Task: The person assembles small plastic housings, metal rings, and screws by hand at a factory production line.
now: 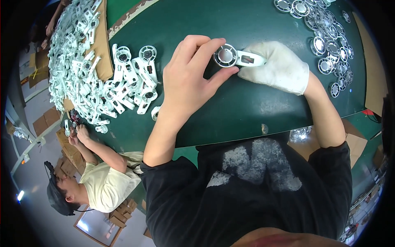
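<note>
Pale mint-white plastic made up the fan-shaped piece point(251, 60), with a slotted handle and a round, silver-rimmed head, that was held above the middle of the far part of the surface. The bare left hand point(200, 61) was clamped on the round head, index finger over its upper edge and thumb at its lower right. The right hand point(273, 68), in a white cloth glove point(284, 74), gripped the handle's far end, its fingers partly hidden.

Beneath both spread the dark green, smooth surface point(230, 117), scuffed near its close edge. To the left of the bare hand lay a loose cluster of similar mint-white plastic pieces point(133, 78), and beyond it, past a brown cardboard strip point(106, 37), a large heap of the same kind point(76, 45). Right of the glove, a scattered group of round, silver spoked covers point(329, 43) ran along the far side, some overlapping, near an upright brown cardboard panel point(374, 70).

At the lower left, a co-worker in a cream shirt point(109, 183) and a dark cap point(57, 191) had both hands near another mint-white piece point(67, 128).
</note>
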`<state>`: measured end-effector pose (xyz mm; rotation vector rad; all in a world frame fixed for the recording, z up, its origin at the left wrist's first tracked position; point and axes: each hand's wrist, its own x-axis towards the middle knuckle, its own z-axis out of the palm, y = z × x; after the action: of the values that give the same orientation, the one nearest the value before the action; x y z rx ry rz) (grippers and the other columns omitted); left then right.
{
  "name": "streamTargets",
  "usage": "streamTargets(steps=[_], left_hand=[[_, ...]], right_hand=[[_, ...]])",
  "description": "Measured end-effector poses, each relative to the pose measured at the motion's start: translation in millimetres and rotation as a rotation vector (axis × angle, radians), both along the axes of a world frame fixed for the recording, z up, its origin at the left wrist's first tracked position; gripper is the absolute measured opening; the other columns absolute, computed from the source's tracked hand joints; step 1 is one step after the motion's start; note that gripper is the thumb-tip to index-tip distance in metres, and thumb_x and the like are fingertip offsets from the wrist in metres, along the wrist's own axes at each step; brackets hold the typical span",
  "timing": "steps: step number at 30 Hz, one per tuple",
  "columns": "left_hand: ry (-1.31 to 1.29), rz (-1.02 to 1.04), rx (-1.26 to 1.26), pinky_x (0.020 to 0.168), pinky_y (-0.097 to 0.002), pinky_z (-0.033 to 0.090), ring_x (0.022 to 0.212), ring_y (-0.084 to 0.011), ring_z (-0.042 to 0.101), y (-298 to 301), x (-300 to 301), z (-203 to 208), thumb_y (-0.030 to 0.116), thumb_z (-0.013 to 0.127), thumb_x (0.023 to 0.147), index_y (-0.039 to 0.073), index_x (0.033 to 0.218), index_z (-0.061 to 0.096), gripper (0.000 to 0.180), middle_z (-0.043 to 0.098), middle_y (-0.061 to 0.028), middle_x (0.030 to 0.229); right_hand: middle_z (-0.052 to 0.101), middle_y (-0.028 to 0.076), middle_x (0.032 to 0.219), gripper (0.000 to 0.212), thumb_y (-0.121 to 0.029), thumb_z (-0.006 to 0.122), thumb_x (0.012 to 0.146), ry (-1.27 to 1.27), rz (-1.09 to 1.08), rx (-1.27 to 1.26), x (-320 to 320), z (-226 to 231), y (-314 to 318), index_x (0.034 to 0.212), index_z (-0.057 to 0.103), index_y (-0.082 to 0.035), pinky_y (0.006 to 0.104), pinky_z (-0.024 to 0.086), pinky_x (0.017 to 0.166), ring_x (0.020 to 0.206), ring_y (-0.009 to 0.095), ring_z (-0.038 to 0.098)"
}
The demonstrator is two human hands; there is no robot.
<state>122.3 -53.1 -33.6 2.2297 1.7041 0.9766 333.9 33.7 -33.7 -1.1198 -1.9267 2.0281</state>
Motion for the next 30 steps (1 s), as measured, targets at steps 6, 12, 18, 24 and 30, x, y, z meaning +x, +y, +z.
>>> streamTargets(steps=[6, 12, 18, 24, 30], left_hand=[[-0.164, 0.025, -0.057, 0.073, -0.0286, 0.059, 0.09, -0.0183, 0.071, 0.0, 1.1, -8.3, 0.009, 0.091, 0.072, 0.004, 0.118, 0.072, 0.05, 0.072, -0.0088, 0.109], [-0.243, 0.038, -0.129, 0.075, -0.0285, 0.061, 0.088, -0.0196, 0.074, -3.4, 2.6, -8.8, 0.007, 0.092, 0.072, 0.001, 0.118, 0.071, 0.051, 0.075, -0.0106, 0.106], [-0.083, -0.095, 0.18, 0.074, -0.0341, 0.061, 0.09, -0.0272, 0.073, -3.1, 0.1, -9.5, 0.006, 0.09, 0.062, 0.001, 0.113, 0.072, 0.054, 0.074, -0.013, 0.11], [-0.011, -0.2, 0.233, 0.079, -0.0373, 0.06, 0.097, -0.0311, 0.071, -3.4, 12.4, -4.5, 0.001, 0.086, 0.057, 0.0, 0.115, 0.071, 0.059, 0.071, -0.0144, 0.117], [-0.997, -0.199, -0.391, 0.09, -0.03, 0.054, 0.112, -0.0185, 0.065, -11.7, 23.0, -2.7, 0.006, 0.086, 0.077, 0.001, 0.132, 0.063, 0.059, 0.064, -0.0133, 0.133]], right_hand=[[0.057, -0.002, 0.07, 0.02, -0.021, 0.071, 0.086, 0.012, -0.01, 0.011, 0.6, 1.7, -4.1, 0.083, 0.065, -0.002, 0.0269, 0.044, 0.06, 0.066, 0.007, 0.053], [0.059, -0.001, 0.072, 0.023, -0.023, 0.071, 0.087, 0.013, 0.019, 0.032, 2.7, 0.7, -3.1, 0.089, 0.067, -0.001, 0.0271, 0.045, 0.062, 0.067, 0.008, 0.054], [0.064, 0.008, 0.077, 0.038, -0.038, 0.069, 0.092, -0.023, 0.2, 0.168, 0.9, 19.3, 2.4, 0.1, 0.067, 0.0, 0.0326, 0.05, 0.07, 0.074, 0.018, 0.061], [0.069, 0.017, 0.086, 0.046, -0.047, 0.063, 0.096, 0.023, 0.109, 0.226, -4.4, 0.5, -9.6, 0.108, 0.068, -0.004, 0.0381, 0.052, 0.075, 0.081, 0.03, 0.067], [0.073, 0.014, 0.085, 0.04, -0.048, 0.068, 0.093, -0.039, 0.031, 0.582, -4.9, -0.9, -20.4, 0.111, 0.072, -0.014, 0.0447, 0.058, 0.074, 0.082, 0.038, 0.072]])
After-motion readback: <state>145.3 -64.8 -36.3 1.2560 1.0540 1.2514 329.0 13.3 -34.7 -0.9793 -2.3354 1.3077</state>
